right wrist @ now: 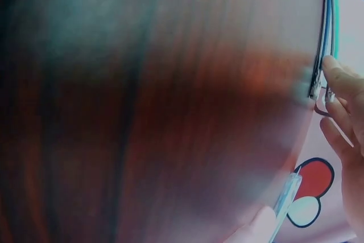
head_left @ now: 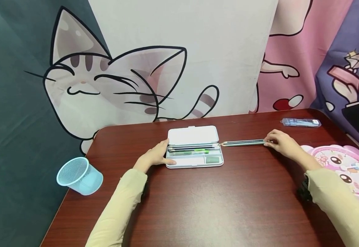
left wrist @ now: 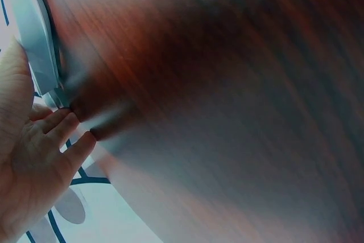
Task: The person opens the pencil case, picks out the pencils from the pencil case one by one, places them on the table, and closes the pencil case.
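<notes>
An opened white pencil case (head_left: 194, 164) lies on the table with its lid folded back. Several pencils and a green pen (head_left: 201, 151) lie inside, and a grey-green eraser (head_left: 212, 160) fills the front right compartment. My left hand (head_left: 154, 156) grips the left end of the case, thumb at the front and fingers toward the back; in the left wrist view the thumb is against the case side. My right hand (head_left: 281, 142) pinches the far right ends of a few pencils (head_left: 242, 142), whose sharpened tips point left, close to the case's right edge.
A light blue mesh pen holder (head_left: 93, 178) stands at the table's left edge. A transparent blue case (head_left: 301, 122) lies at the back right. A pink cartoon clock (head_left: 347, 168) lies by the right forearm. Printed cloth hangs behind the table.
</notes>
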`<state>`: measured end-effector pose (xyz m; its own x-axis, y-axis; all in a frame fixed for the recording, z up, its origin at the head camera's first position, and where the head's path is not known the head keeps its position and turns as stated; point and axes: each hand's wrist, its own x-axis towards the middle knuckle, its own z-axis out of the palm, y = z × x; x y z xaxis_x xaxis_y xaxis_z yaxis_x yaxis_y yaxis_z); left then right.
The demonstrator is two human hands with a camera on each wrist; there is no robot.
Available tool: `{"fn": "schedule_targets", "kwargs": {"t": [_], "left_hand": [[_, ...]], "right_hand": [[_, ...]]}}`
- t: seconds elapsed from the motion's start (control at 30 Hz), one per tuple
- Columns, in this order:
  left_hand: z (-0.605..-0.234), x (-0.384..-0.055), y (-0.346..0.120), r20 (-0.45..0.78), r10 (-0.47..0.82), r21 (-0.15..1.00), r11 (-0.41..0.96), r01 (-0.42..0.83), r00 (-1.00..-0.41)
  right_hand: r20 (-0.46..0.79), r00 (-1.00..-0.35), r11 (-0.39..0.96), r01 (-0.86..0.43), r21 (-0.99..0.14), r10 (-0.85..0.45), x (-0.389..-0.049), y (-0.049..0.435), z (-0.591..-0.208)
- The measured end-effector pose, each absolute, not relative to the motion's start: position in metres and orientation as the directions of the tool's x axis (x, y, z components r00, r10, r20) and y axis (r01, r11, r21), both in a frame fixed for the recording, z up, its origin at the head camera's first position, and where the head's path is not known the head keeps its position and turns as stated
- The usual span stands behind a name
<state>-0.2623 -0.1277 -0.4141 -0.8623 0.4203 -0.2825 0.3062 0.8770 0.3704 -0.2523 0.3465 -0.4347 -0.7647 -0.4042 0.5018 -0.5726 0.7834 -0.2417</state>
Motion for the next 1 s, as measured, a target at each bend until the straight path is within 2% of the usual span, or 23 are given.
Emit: {"fn": "schedule_targets", "kwargs": {"t": [0.17,0.33,0.6,0.87,1.0], "left_hand": [[-0.415,-0.262,-0.127,-0.283,0.416,0.371,0.878,0.302,-0.864],[-0.416,-0.262,-0.127,-0.274,0.417,0.365,0.879,0.307,-0.866],[-0.415,-0.262,-0.128,-0.27,0.427,0.365,0.875,0.319,-0.863],[-0.416,-0.263,-0.128,-0.265,0.433,0.362,0.873,0.328,-0.862],[-0.417,-0.263,-0.128,-0.263,0.433,0.364,0.872,0.327,-0.862]], "right_hand": [[0.454,-0.803,0.821,-0.523,-0.228,-0.385,-0.252,0.341,-0.434],[0.438,-0.83,0.818,-0.495,-0.292,-0.346,-0.253,0.327,-0.433],[0.328,-0.852,0.777,-0.512,-0.365,-0.408,-0.262,0.279,-0.424],[0.222,-0.845,0.717,-0.531,-0.451,-0.486,-0.267,0.216,-0.417],[0.205,-0.811,0.72,-0.583,-0.378,-0.548,-0.267,0.191,-0.418]]}}
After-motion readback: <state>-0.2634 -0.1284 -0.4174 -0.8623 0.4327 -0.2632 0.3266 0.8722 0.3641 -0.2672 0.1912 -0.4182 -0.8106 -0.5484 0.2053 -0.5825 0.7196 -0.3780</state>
